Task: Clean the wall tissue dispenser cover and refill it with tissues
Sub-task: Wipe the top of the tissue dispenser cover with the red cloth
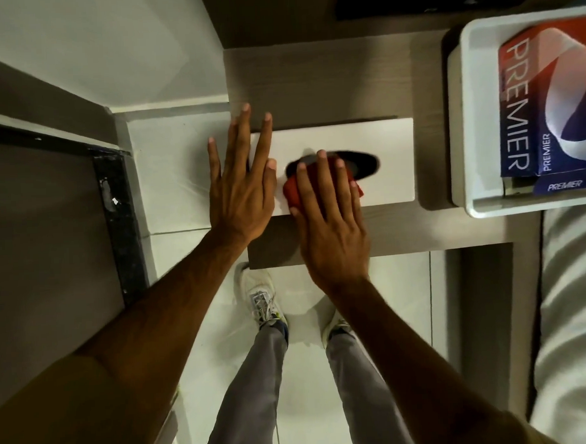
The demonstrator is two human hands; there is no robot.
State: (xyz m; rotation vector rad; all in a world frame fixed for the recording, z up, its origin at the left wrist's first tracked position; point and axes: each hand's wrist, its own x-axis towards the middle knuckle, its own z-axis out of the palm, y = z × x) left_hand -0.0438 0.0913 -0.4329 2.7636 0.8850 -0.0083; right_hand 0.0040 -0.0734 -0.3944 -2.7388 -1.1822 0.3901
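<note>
The white dispenser cover lies flat on a wooden shelf, its dark oval slot facing up. My left hand rests flat with spread fingers on the cover's left end. My right hand presses a red cloth onto the cover, over the slot's left part. A blue and red Premier tissue pack lies in the white dispenser base at the right.
White floor tiles lie below the shelf, with my two shoes and grey trouser legs on them. A dark door frame stands at the left. White bedding fills the lower right.
</note>
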